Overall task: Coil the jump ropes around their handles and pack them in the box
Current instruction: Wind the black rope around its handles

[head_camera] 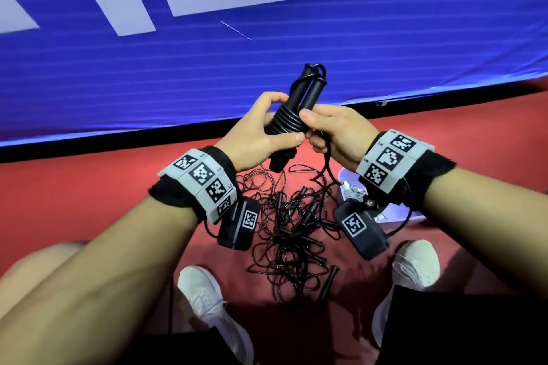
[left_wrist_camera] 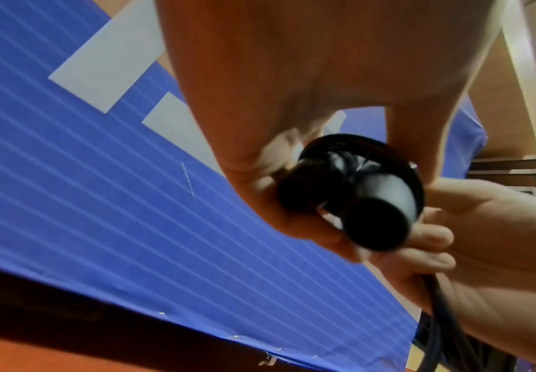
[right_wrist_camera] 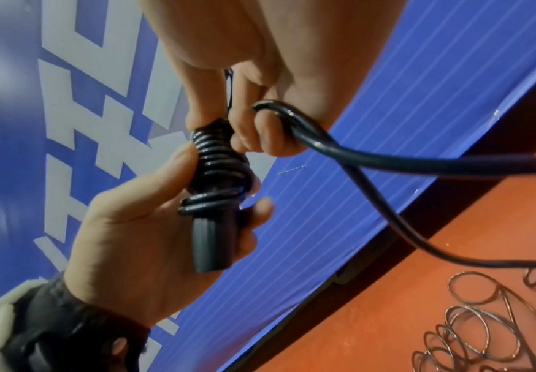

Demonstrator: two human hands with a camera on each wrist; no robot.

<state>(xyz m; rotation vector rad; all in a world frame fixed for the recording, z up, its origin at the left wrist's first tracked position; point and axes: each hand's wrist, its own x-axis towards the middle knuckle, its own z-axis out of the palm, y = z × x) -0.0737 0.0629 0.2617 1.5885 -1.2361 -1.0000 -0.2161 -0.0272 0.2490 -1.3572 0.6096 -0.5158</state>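
Two black jump-rope handles (head_camera: 308,89) stand side by side, pointing away from me, with black cord coiled (head_camera: 289,124) round their middle. My left hand (head_camera: 268,130) grips the bundle at the coil, thumb on the near side. My right hand (head_camera: 314,132) pinches the loose cord (head_camera: 327,157) right beside the coil. In the right wrist view the cord (right_wrist_camera: 387,161) loops over my right hand's fingers (right_wrist_camera: 254,136) and trails down to the floor, next to the coil (right_wrist_camera: 219,166). The left wrist view shows the handle ends (left_wrist_camera: 375,221). A pale box (head_camera: 397,213) lies partly hidden behind my right wrist.
A tangled pile of more black ropes and handles (head_camera: 293,240) lies on the red floor (head_camera: 89,187) between my white shoes (head_camera: 204,299). A blue banner with white lettering (head_camera: 267,53) stands just ahead, with a black strip along its foot.
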